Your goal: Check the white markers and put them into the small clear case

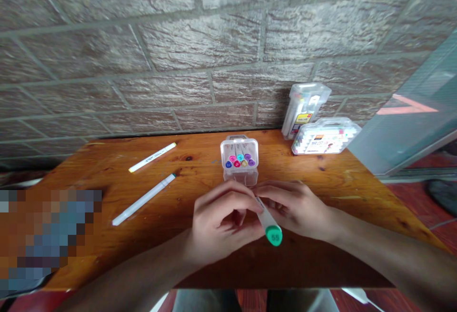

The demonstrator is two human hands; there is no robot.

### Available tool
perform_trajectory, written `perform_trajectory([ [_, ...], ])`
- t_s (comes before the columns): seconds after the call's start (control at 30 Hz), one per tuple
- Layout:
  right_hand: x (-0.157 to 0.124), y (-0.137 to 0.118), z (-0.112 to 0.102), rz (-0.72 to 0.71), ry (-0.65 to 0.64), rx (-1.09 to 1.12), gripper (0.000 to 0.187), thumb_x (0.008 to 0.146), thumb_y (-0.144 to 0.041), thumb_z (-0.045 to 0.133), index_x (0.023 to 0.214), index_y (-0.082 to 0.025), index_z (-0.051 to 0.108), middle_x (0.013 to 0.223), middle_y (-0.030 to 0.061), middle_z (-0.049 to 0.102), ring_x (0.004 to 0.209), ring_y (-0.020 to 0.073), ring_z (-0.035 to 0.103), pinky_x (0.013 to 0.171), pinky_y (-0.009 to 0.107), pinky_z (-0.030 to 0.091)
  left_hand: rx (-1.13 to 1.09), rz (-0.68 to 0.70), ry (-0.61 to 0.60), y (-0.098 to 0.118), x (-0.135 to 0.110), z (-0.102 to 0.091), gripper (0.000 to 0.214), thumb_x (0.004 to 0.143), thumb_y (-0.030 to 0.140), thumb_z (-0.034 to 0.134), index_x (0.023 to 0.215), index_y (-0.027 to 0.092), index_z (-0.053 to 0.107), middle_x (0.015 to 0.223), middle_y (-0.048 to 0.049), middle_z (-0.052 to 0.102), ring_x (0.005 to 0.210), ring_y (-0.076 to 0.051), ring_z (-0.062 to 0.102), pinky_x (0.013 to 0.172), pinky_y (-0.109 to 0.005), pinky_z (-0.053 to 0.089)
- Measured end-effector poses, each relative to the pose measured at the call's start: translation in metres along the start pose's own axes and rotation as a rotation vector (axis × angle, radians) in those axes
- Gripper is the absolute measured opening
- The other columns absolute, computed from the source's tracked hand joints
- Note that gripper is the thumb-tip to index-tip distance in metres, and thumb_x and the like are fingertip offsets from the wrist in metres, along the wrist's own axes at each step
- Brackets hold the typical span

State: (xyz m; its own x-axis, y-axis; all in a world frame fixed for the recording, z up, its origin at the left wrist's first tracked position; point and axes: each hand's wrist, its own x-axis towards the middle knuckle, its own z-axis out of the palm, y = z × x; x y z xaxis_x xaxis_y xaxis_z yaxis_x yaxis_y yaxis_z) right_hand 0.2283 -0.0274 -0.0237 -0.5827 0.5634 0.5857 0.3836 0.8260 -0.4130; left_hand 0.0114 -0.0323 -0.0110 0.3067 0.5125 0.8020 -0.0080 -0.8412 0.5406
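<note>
A white marker [266, 217] with a green end numbered 55 points toward me, held between both hands over the front of the table. My left hand [224, 216] pinches its barrel with thumb and fingers. My right hand [294, 207] closes on its far part, where the fingers hide the tip. Just beyond the hands stands a small clear plastic case [239, 147], its lid lying open toward me. Several markers with pink, blue, red, purple and tan ends lie inside, ends facing me.
On the left of the wooden table [200, 155] lie a yellow-ended marker [153, 157] and a dark-green-ended marker [144, 199]. An upright clear marker box [303, 112] and a handled marker case [326, 135] stand back right, by the brick wall [235, 35]. A blurred-out patch [50, 240] covers the left edge.
</note>
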Motion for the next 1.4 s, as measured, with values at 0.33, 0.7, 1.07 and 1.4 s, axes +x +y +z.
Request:
perform_trajectory([
  [0.33,-0.002,0.001,0.000,0.000,0.001,0.002,0.011,0.101,-0.015,0.065,0.109,-0.014,0.072,0.097,0.0117,0.081,0.066,0.0159,0.073,0.058,0.023,0.055,-0.012,0.000,-0.004,-0.001,-0.001,-0.002,0.031,0.074,0.008,0.093,0.095,0.014,0.072,0.089,-0.0049,0.072,0.061,-0.010,0.066,0.049,-0.018,0.050],
  [0.7,-0.002,0.003,0.000,0.019,0.010,0.019,0.011,0.101,-0.015,0.066,0.110,-0.016,0.071,0.097,0.0102,0.080,0.062,0.0141,0.070,0.057,0.023,0.053,-0.020,0.010,-0.012,-0.005,-0.005,-0.003,0.032,0.074,0.009,0.093,0.098,0.014,0.073,0.092,-0.0061,0.073,0.069,-0.014,0.071,0.052,-0.019,0.054],
  [1.07,0.001,0.001,-0.014,0.068,0.125,0.072,0.014,0.092,-0.013,0.075,0.104,-0.019,0.073,0.083,0.0032,0.076,0.063,0.0137,0.068,0.056,0.023,0.051,-0.003,-0.150,0.218,-0.006,0.011,-0.015,0.023,0.078,0.014,0.088,0.092,0.019,0.071,0.080,-0.0018,0.076,0.070,-0.015,0.074,0.064,-0.022,0.061],
  [1.4,0.004,-0.012,-0.034,0.063,0.473,0.142,0.015,0.083,-0.010,0.082,0.085,-0.021,0.073,0.073,0.0038,0.073,0.062,0.0183,0.069,0.057,0.029,0.055,-0.026,-0.320,-0.030,-0.017,0.015,-0.016,0.022,0.074,0.017,0.094,0.090,0.017,0.079,0.083,-0.0037,0.082,0.072,-0.016,0.076,0.068,-0.022,0.061],
])
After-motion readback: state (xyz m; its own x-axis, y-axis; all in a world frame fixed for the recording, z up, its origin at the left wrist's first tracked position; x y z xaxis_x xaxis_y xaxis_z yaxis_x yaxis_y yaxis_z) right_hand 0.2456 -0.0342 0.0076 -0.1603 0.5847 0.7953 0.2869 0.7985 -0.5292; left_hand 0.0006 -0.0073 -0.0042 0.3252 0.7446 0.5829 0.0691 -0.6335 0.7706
